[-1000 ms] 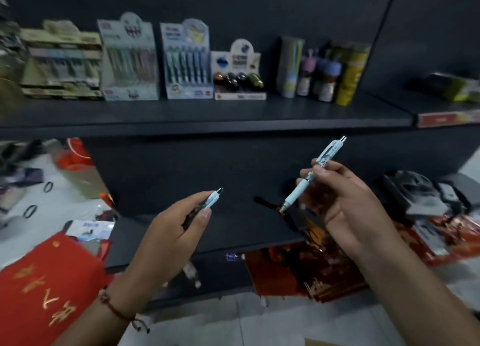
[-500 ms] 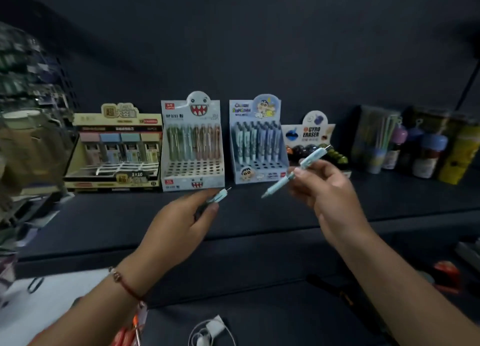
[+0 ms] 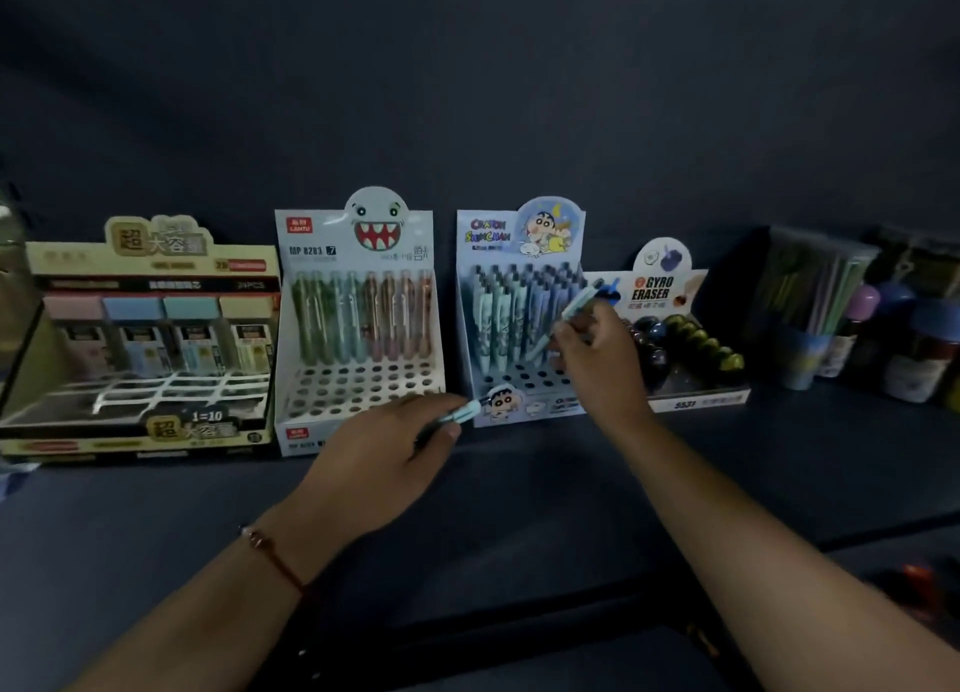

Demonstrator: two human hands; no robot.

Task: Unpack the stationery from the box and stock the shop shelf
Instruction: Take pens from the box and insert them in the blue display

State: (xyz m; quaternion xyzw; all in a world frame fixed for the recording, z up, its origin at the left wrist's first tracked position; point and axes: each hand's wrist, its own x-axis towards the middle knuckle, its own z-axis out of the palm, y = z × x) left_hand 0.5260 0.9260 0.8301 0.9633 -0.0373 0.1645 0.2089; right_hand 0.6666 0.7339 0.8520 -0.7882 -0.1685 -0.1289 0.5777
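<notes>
While my right hand [image 3: 597, 364] pinches a pen [image 3: 569, 320] over the cartoon box [image 3: 519, 322], my left hand [image 3: 379, 463], left of it, pinches another pen [image 3: 457, 415].

Far left: yellow box of lead refills [image 3: 145, 338], front tray partly bare. Just beside it, white pen display with a shark face [image 3: 358, 322], pens in the back rows, front holes open. Right of centre: eraser display [image 3: 675, 296] holding dark round erasers [image 3: 691, 343]. Far right: clear pack of coloured sticks [image 3: 810, 281], small capped bottles [image 3: 862, 328], blurred. Dark wall [image 3: 467, 94] behind. Small red thing [image 3: 917, 574] lower right, unclear.
</notes>
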